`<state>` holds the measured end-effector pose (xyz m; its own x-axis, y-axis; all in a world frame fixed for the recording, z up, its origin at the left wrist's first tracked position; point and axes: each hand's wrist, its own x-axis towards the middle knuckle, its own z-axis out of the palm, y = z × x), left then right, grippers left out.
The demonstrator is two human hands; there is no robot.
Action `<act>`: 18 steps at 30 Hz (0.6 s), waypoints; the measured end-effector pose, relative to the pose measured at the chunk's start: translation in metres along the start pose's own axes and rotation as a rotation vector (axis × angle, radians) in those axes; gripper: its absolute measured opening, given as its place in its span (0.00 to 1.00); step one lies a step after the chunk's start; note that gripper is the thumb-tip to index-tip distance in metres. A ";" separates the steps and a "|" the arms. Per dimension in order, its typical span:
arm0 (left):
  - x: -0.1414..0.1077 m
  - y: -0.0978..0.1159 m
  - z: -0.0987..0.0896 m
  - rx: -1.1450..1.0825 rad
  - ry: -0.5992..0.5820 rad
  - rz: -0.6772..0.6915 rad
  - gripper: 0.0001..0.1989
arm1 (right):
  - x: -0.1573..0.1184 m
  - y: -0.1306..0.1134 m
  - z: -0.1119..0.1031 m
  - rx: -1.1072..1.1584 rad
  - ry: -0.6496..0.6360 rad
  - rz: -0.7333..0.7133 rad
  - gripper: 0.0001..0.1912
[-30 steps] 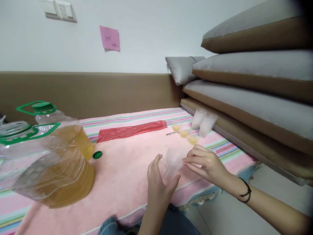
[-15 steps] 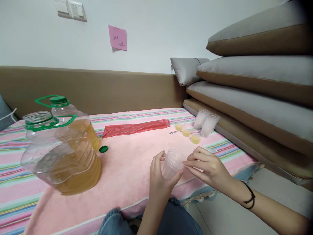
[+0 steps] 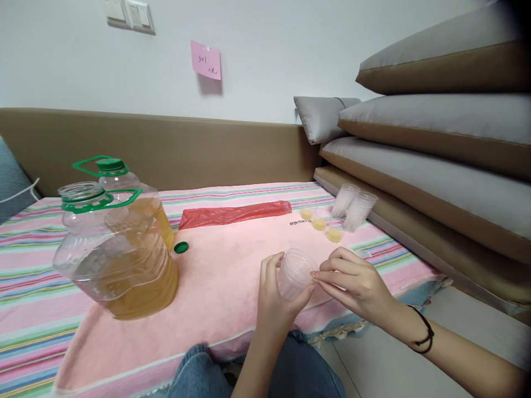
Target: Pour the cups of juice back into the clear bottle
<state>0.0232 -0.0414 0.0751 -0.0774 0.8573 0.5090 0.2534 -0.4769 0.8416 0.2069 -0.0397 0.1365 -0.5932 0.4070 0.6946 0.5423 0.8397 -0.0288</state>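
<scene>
My left hand (image 3: 274, 301) is wrapped around a short stack of clear plastic cups (image 3: 293, 273), tilted with the rims up and toward the right. At those rims, my right hand (image 3: 354, 282) pinches the edge with thumb and fingertips. Whether it has one rim or several cannot be made out. Beyond the hands stand three clear cups with yellow liquid (image 3: 334, 236). Two more stacks of clear cups (image 3: 360, 213) lean behind them. On the left is a big uncapped bottle (image 3: 141, 282) of yellow liquid, with a capped bottle (image 3: 162, 218) behind it.
A green cap (image 3: 181, 247) lies beside the uncapped bottle. A flattened red plastic bag (image 3: 236, 214) stretches across the back of the pink cloth (image 3: 224, 276). Thick grey-brown cushions (image 3: 435, 160) are piled along the right. The bed's front edge drops to a tiled floor (image 3: 464, 320).
The camera view has shifted slightly, moving the surroundings a little to the right. Both hands keep the same grip on the cups, which look slightly more tilted.
</scene>
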 end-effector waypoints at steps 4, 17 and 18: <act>0.000 -0.001 0.000 0.009 0.018 0.033 0.27 | 0.000 -0.001 -0.001 0.000 0.003 -0.006 0.11; -0.001 -0.003 0.004 0.096 0.083 0.068 0.27 | 0.002 -0.005 -0.004 -0.058 0.029 0.000 0.12; -0.001 -0.004 0.005 0.107 0.088 0.066 0.28 | 0.003 -0.005 -0.006 -0.063 0.039 0.009 0.13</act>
<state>0.0270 -0.0398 0.0700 -0.1397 0.8022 0.5805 0.3613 -0.5045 0.7842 0.2064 -0.0446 0.1432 -0.5652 0.3991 0.7220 0.5849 0.8111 0.0094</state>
